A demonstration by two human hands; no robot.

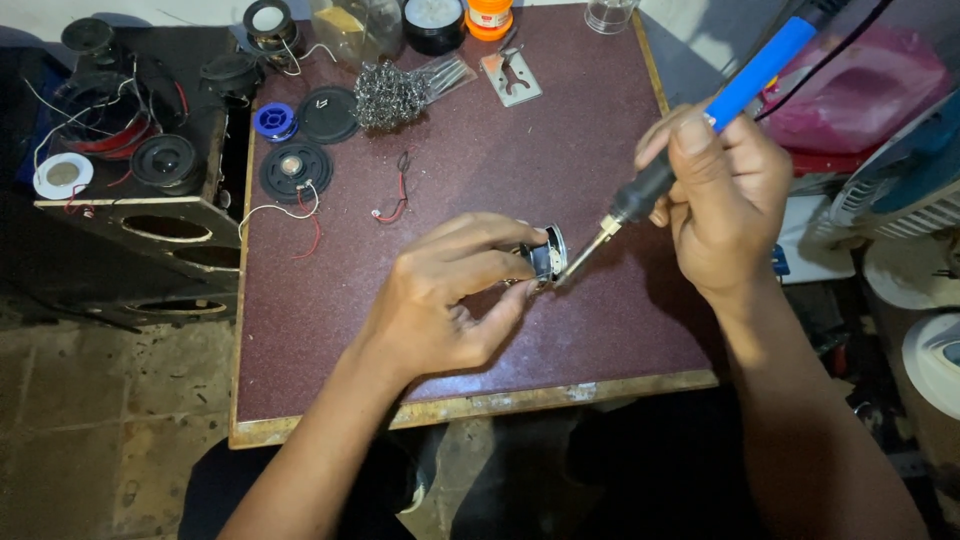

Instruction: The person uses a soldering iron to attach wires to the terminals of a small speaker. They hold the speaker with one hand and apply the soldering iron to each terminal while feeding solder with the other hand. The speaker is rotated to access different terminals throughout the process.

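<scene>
My left hand (pixel 450 300) pinches a small round speaker (pixel 549 253) between thumb and fingers, holding it on edge just above the dark red table (pixel 320 340). My right hand (pixel 725 195) grips a soldering iron (pixel 700 125) with a blue and black handle. Its metal tip (pixel 585 255) touches the right side of the small speaker. The iron's cable runs off toward the top right.
A larger black speaker (pixel 296 170) with red and white wires, a blue solder spool (pixel 274 121), a wire-wool tip cleaner (pixel 390 95), a metal bracket (pixel 510 77), a loose red-black wire (pixel 397 195) and jars lie at the table's far end. A speaker cabinet (pixel 150 190) stands left; a pink bag (pixel 860 90) right.
</scene>
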